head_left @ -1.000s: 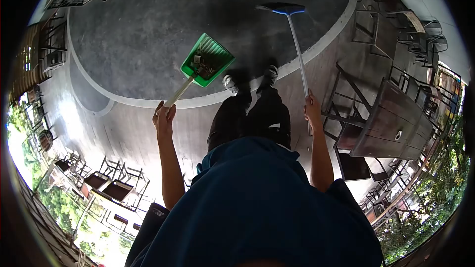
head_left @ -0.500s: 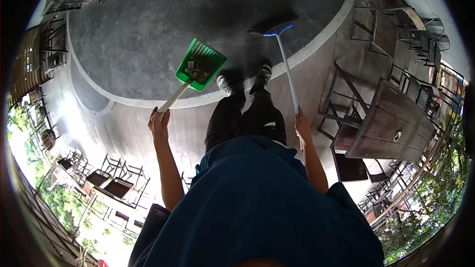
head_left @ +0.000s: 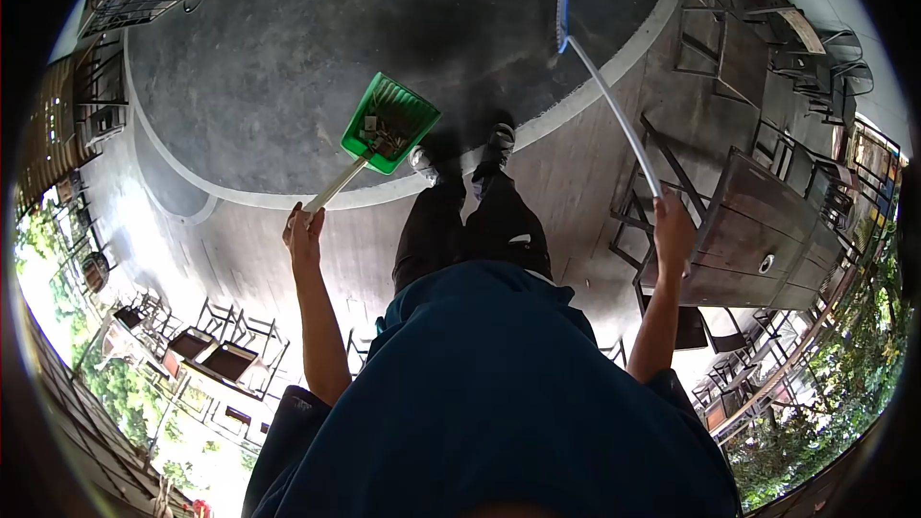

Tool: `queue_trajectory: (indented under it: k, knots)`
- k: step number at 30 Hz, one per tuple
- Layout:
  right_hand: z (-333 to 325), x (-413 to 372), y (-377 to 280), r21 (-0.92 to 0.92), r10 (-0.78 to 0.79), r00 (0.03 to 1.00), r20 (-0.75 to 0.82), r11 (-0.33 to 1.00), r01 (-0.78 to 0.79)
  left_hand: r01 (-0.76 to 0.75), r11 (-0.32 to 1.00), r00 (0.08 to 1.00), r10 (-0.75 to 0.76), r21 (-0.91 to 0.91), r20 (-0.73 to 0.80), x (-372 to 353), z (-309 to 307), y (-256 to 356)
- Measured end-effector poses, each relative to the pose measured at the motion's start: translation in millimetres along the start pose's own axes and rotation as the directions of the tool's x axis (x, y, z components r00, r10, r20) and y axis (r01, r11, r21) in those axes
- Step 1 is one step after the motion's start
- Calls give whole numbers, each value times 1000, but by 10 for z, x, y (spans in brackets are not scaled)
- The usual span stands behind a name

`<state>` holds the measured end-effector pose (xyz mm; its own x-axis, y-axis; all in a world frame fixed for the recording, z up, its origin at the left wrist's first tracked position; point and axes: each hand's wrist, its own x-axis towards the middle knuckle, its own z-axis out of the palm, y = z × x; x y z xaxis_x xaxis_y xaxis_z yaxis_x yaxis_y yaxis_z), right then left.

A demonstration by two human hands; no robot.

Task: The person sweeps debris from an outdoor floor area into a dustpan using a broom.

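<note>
My left hand [head_left: 304, 230] is wrapped round the pale handle of a green dustpan [head_left: 419, 107]. Brown debris [head_left: 382, 137] and a small light scrap lie inside the pan, which is over the dark floor ahead of my left foot. On the other side, my right hand [head_left: 673, 228] grips the light grey stick of a broom [head_left: 614, 104] with a blue head. The broom head is turned side-on, out ahead and to the right, with its dark bristles mostly hidden against the floor. My shoes [head_left: 496, 146] stand at the edge of the dark floor area.
A pale curved border [head_left: 566, 115] divides the dark floor [head_left: 288, 58] from the greyish floor around me. A dark wooden table [head_left: 758, 221] stands close on my right, with chairs behind it. More tables and chairs [head_left: 225, 362] are at the lower left, near bright greenery.
My right hand has moved right and outward with the broom. Its head has swung forward and turned from crosswise to side-on. The dustpan has stayed nearly still; my feet have shifted slightly.
</note>
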<state>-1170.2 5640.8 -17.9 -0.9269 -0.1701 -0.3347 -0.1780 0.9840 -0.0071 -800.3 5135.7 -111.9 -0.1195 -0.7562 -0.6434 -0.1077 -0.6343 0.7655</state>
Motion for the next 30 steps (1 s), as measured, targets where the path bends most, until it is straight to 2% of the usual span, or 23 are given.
queue_trajectory:
  k: [2, 3, 5, 6, 8, 10, 12, 14, 17, 22, 27, 30]
  knots:
    - [-229, 280, 18, -124, -35, 998, -60, 992, 27, 4, 1000, 1000, -4, 21, -13, 50, 104, 10]
    - [-304, 391, -2, -126, -39, 997, -60, 992, 31, 5, 1000, 1000, -4, 18, -16, 80, 132, -10]
    - [-403, 633, -76, -292, -76, 992, -102, 955, 44, 31, 997, 999, -29, 75, -21, 193, 222, -36]
    - [-363, 791, -102, -296, -79, 991, -106, 954, 44, 44, 994, 999, -42, 101, -22, 270, 283, -42]
    - [-129, 1064, -120, -324, -236, 968, -90, 926, 195, 40, 991, 999, -40, 124, 1, 424, 375, -120]
    - [195, 1304, -207, -430, -229, 972, -50, 883, 186, 18, 985, 999, -27, 173, 47, 597, 434, -241]
    - [475, 1381, -303, -367, -190, 982, -13, 914, 172, 37, 980, 997, -49, 195, 60, 780, 396, -407]
    - [642, 1359, -471, -349, -210, 977, -43, 919, 183, 71, 964, 993, -93, 256, 78, 1013, 466, -477]
    - [542, 1059, -822, -366, -272, 961, -52, 901, 235, 71, 969, 997, -76, 236, 14, 1061, 672, -461]
    - [535, 521, -1260, -302, -328, 942, 73, 893, 334, 98, 952, 994, -79, 289, -75, 1293, 569, -607]
    - [509, 4, -1760, -267, -382, 915, 129, 875, 403, 105, 947, 994, -101, 304, -30, 1404, 566, -597]
    - [486, -115, -1985, -243, -408, 894, 187, 862, 444, 118, 918, 993, -113, 378, -37, 1419, 677, -574]
